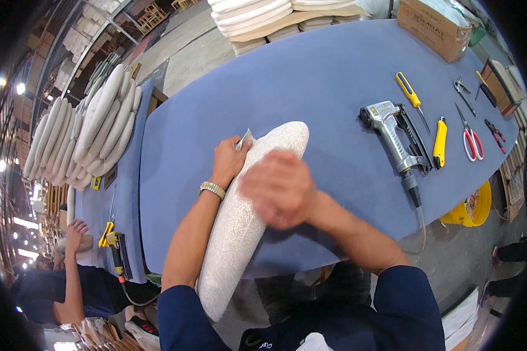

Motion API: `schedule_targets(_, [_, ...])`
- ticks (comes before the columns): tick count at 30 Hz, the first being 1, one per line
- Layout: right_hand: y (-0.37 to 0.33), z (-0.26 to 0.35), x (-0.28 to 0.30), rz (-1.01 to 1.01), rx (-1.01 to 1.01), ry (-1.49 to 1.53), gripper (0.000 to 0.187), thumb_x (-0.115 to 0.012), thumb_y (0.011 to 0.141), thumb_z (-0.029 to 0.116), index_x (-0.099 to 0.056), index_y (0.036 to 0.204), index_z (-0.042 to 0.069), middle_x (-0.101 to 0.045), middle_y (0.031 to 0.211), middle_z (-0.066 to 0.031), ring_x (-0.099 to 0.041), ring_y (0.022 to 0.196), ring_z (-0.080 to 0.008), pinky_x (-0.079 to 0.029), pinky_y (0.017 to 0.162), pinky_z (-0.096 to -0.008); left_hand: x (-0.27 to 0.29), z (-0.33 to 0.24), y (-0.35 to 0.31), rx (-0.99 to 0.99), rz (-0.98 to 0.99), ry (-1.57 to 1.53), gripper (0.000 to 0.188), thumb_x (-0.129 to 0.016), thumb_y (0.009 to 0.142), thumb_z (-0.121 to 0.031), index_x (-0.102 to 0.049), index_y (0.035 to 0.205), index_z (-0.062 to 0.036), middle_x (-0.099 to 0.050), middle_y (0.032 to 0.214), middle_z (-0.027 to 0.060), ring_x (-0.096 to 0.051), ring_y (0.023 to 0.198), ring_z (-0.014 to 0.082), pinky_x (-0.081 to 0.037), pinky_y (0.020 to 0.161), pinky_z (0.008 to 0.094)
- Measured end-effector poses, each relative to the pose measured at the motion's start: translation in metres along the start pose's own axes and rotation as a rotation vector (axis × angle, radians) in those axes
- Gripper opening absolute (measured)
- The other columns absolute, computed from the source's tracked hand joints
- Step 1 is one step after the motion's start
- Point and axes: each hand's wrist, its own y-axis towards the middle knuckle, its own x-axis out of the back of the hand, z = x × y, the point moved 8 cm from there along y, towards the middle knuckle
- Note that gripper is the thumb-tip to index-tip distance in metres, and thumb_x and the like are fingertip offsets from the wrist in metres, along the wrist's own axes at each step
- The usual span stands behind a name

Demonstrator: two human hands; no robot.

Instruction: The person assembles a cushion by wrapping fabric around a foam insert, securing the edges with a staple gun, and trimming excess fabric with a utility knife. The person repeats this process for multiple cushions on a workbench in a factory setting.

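Note:
A long upholstered pad (231,251) in off-white textured fabric, rounded at its far end, lies aslant across the table edge in front of me. Its near end reaches back beside my left arm. At the pad's left side, my left hand (228,161) is closed on a small loose fabric flap (245,139) close to the far end. Over the pad's upper middle is my right hand (280,190), smeared by motion. Its fingers cannot be made out, and whether it touches the pad is unclear.
On the blue-covered table (216,93) at right lie a staple gun (395,137) with a hose, yellow-handled screwdriver (408,89), yellow utility knife (440,143), scissors (472,140) and pliers (495,136). A carton (433,29) stands behind; stacked pads (108,123) and a co-worker's hand (76,234) are left.

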Motion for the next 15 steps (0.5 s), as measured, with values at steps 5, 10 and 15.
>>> schedule_targets(5, [-0.006, -0.053, 0.008, -0.026, -0.190, -0.172, 0.015, -0.063, 0.083, 0.018, -0.074, 0.090, 0.011, -0.073, 0.094, -0.0051, -0.067, 0.093, -0.0263, -0.044, 0.097, -0.0482, -0.002, 0.005, 0.004, -0.116, -0.007, -0.025, 0.038, -0.068, 0.092, -0.035, -0.074, 0.104, -0.0002, -0.072, 0.096, 0.0269, -0.068, 0.092, 0.0461, -0.052, 0.084, 0.0502])
schedule_targets(10, [0.027, 0.084, -0.067, 0.264, -0.099, -0.046, 0.020, -0.061, 0.084, 0.027, -0.076, 0.086, 0.014, -0.074, 0.090, -0.0012, -0.069, 0.088, -0.0189, -0.044, 0.098, -0.0416, 0.001, 0.025, 0.011, -0.178, -0.033, -0.108, 0.033, -0.064, 0.095, -0.033, -0.075, 0.103, -0.0027, -0.072, 0.097, 0.0264, -0.067, 0.094, 0.0462, -0.052, 0.087, 0.0518])
schedule_targets(15, [0.035, 0.129, -0.116, 0.461, -0.025, -0.008, 0.021, -0.072, 0.074, 0.034, -0.073, 0.078, 0.014, -0.070, 0.081, -0.0024, -0.066, 0.084, -0.0169, -0.046, 0.093, -0.0388, 0.000, 0.058, 0.015, -0.068, 0.057, -0.206, 0.044, -0.066, 0.092, -0.043, -0.076, 0.108, -0.0033, -0.072, 0.103, 0.0295, -0.069, 0.102, 0.0432, -0.052, 0.095, 0.0497])
